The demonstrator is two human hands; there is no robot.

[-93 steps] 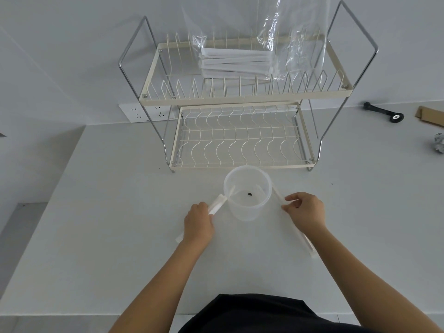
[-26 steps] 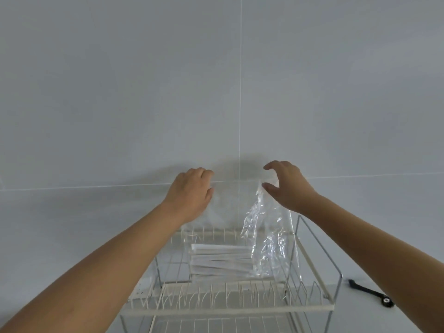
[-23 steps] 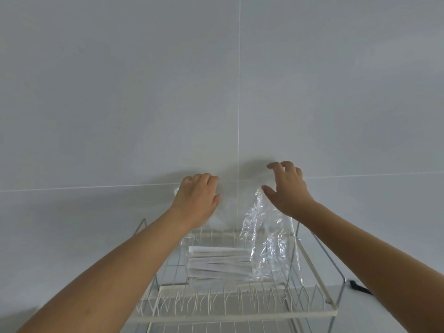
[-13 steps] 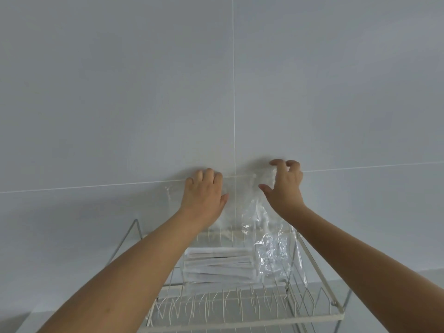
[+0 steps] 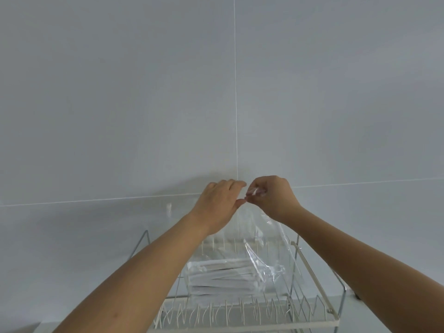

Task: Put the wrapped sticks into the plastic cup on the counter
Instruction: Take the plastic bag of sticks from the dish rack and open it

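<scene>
A clear plastic bag [image 5: 262,258] stands on the top shelf of a cream wire dish rack [image 5: 310,265]. Several white wrapped sticks [image 5: 223,272] lie stacked in the bag's bottom. Both hands are raised at the bag's upper edge, close to the wall. My right hand [image 5: 271,198] pinches a bunched piece of the clear plastic between its fingers. My left hand [image 5: 218,203] is beside it, thumb and fingertips nearly touching the right hand, pinching the same edge. The plastic cup is out of view below the frame.
A grey tiled wall [image 5: 216,92] fills most of the view right behind the hands. The rack's metal side handles [image 5: 341,292] rise on both sides. A strip of white counter [image 5: 374,316] shows at the lower right, with a dark object's tip at its edge.
The view has lifted from the counter and cup to the rack's top shelf. Both hands rose to the bag's upper edge, then came together from about a hand's width apart to pinch it.
</scene>
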